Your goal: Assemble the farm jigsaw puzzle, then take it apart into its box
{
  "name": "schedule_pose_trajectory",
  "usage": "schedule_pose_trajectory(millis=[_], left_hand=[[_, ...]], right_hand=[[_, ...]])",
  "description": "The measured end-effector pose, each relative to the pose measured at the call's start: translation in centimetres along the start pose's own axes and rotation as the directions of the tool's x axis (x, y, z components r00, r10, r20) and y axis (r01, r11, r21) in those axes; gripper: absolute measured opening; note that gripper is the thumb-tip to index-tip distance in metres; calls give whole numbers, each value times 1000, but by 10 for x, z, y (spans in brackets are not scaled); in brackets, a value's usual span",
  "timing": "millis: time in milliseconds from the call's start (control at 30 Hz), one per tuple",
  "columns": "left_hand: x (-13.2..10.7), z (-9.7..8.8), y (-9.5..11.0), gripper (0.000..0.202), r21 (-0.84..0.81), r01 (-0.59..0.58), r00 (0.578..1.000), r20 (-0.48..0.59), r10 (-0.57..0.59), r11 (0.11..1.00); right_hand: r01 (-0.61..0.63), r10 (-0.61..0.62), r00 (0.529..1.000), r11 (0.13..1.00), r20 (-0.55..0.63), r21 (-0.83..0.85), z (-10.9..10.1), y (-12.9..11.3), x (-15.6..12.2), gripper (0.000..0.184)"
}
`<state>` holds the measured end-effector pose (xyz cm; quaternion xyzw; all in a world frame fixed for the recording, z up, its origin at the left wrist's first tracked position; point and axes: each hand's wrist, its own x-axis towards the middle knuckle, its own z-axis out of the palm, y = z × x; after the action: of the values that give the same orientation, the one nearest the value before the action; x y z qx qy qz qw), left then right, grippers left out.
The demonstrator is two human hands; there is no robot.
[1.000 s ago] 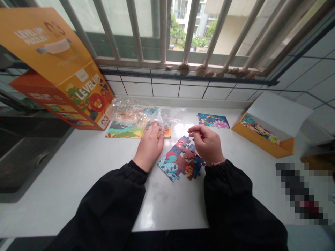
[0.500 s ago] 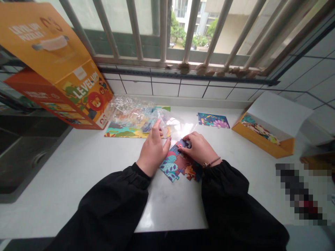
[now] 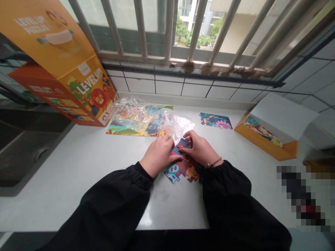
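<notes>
A partly joined jigsaw puzzle (image 3: 184,166) in dark blue, red and teal lies at an angle on the white counter, between my hands. My left hand (image 3: 159,153) grips its upper left edge, with the thumb across the top and the fingers curled at the far side. At the upper corner, my right hand (image 3: 197,148) pinches a dark blue puzzle piece (image 3: 183,143) between thumb and fingers. Whether that piece is locked into the others I cannot tell. My right hand and sleeve cover the puzzle's right side.
Behind my hands, crumpled clear plastic (image 3: 157,118) lies over a colourful picture sheet (image 3: 125,132). A small joined puzzle section (image 3: 216,120) lies farther back. An open yellow box (image 3: 267,141) with pieces stands right; a tall orange puzzle box (image 3: 89,90) stands left, beside a dark sink (image 3: 34,150).
My left hand has come down from beside the plastic, its raised fingers now curled at the puzzle and its thumb over it. My right hand keeps its pinch at the upper corner.
</notes>
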<state>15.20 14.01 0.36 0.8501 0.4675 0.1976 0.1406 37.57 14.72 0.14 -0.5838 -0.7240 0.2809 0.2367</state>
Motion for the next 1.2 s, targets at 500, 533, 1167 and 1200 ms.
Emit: schedule_pose_trajectory(millis=[500,533,1167,1200], left_hand=[[3,2,-3,14,-322,161,985,105,-133,933],[3,2,-3,14,-372,167,985,105,-137,913],[10,12,-4,62,-926,291,940,229,-255,240],[10,14,-5,61,-928,292,938,230,-260,232]], right_hand=[[80,-47,997,735,-67,674,-6,-16,0,48],[75,-14,996,704,-93,706,-8,-16,0,51],[173,-131,978,948,-165,268,0,-10,4,28],[190,-142,970,951,-200,245,1,-9,4,31]])
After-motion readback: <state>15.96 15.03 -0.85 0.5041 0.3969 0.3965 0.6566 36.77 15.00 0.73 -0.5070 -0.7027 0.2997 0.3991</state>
